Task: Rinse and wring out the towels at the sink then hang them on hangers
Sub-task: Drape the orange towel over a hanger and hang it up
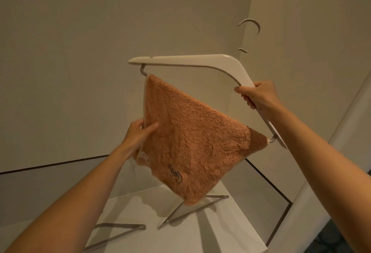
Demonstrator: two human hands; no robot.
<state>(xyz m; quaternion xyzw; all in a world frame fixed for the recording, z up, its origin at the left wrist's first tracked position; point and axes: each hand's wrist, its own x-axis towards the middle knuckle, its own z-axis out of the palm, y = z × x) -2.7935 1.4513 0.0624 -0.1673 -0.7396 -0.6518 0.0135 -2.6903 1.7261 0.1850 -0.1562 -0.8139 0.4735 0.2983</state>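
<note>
An orange terry towel [196, 138] with a small embroidered mark hangs over the lower bar of a white hanger [200, 60], which is tilted and held up in the air. My right hand [259, 95] grips the hanger's right arm just below its bend. My left hand [139, 132] pinches the towel's left edge, thumb on the front face. The hanger's metal hook [252, 26] points up toward the wall corner and hangs on nothing visible.
Two more white hangers [192, 208] [118, 230] lie on a white surface [230, 230] below. Plain walls [70, 51] stand close ahead and at the right, meeting in a corner. A dark-edged ledge [50, 165] runs along the wall.
</note>
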